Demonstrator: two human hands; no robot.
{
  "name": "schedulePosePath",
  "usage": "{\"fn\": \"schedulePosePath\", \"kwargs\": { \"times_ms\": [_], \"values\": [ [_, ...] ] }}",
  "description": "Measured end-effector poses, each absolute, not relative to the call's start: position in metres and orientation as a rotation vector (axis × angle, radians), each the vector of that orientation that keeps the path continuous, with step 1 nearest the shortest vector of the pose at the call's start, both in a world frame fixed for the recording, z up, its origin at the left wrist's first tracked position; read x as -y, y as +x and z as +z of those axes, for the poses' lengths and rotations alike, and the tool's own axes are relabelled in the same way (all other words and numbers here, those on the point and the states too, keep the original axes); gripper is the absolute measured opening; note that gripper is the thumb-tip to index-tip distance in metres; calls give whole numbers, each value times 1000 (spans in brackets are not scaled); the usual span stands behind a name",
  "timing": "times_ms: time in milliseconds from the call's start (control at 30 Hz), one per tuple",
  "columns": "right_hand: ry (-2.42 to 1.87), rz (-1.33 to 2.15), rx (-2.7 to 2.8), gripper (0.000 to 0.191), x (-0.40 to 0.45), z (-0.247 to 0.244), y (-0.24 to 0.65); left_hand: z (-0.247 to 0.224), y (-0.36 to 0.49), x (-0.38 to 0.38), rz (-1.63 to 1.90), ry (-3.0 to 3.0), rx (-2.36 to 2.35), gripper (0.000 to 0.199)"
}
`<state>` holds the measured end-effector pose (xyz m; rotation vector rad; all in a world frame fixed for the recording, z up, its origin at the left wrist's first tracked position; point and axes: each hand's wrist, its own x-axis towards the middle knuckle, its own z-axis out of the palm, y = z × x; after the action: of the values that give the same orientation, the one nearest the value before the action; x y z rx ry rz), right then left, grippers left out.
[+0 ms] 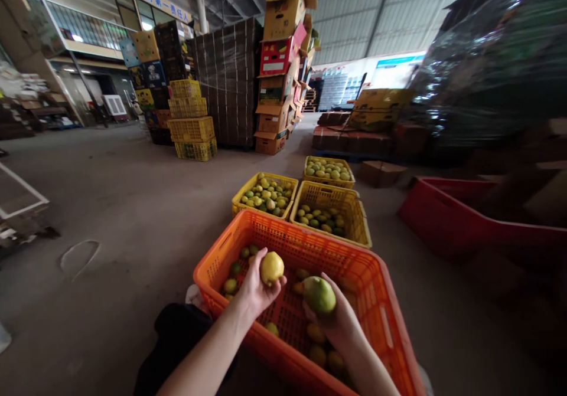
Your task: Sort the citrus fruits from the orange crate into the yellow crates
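Over an orange crate (376, 260), my left hand (257, 287) is closed around a yellow lemon (271, 268). To its right, my right hand (339, 319) grips a larger green fruit (319, 295), with the fingers partly hidden beneath it. Inside the crate, green fruits (230, 285) lie along the left side and yellowish fruits (317, 356) sit near the front, partly hidden by my right arm.
Beyond the orange crate stand yellow crates (363, 222) holding yellow and green fruits. A red bin (434, 201) is at the right. Stacked yellow crates (190, 130) and cardboard boxes (270, 118) stand farther back on the floor.
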<state>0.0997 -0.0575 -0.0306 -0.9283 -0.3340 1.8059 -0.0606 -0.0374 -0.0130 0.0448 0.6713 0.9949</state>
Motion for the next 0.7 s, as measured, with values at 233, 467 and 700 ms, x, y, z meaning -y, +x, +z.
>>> {"fn": "schedulePosePath", "kwargs": {
  "times_ms": [233,467,700],
  "values": [
    [-949,1822,428,30,59,-27,104,-21,-61,38,993,-30,-570,30],
    [-960,1846,578,36,63,-28,101,-19,-62,36,995,-80,-611,30],
    [-988,1787,452,30,61,-29,106,-29,-62,35,999,-119,-566,26]
  ]
}}
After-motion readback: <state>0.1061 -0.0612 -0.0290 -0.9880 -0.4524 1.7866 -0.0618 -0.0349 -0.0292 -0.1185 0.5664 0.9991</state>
